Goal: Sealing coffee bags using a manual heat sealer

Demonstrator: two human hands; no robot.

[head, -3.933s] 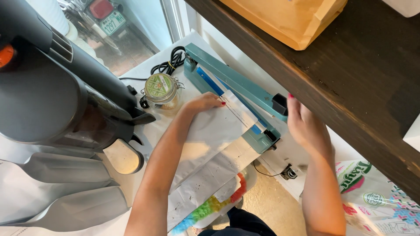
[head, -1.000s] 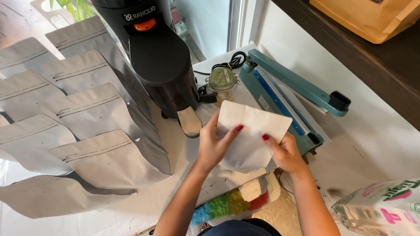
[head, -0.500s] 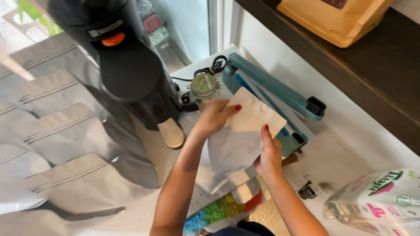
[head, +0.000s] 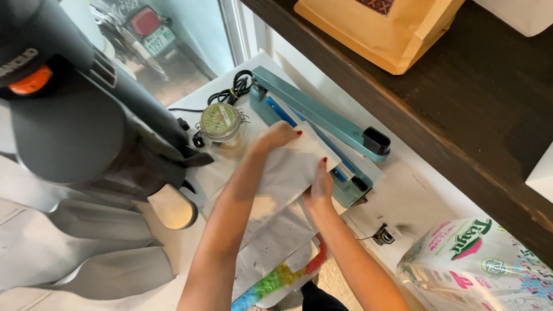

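Presently: white paper pouch (head: pixel 288 167) lying with mouth across blue-green heat sealer (head: pixel 322 124), left hand (head: pixel 277 136) and right hand (head: pixel 318 187) fingers pressing it flat, neither clenched. Judged light, limp, crease-prone; best held by side edges near the mouth.

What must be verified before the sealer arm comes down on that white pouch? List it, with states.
1. White paper pouch top edge lies across the teal heat sealer bed: ok.
2. Sealer's black-tipped arm raised: ok.
3. Left hand flat on the pouch's far corner: ok.
4. Right hand pinning the near edge: ok.
5. Fingertips outside the sealing strip: cannot tell.
6. Small glass jar with green lid apart from the pouch: ok.
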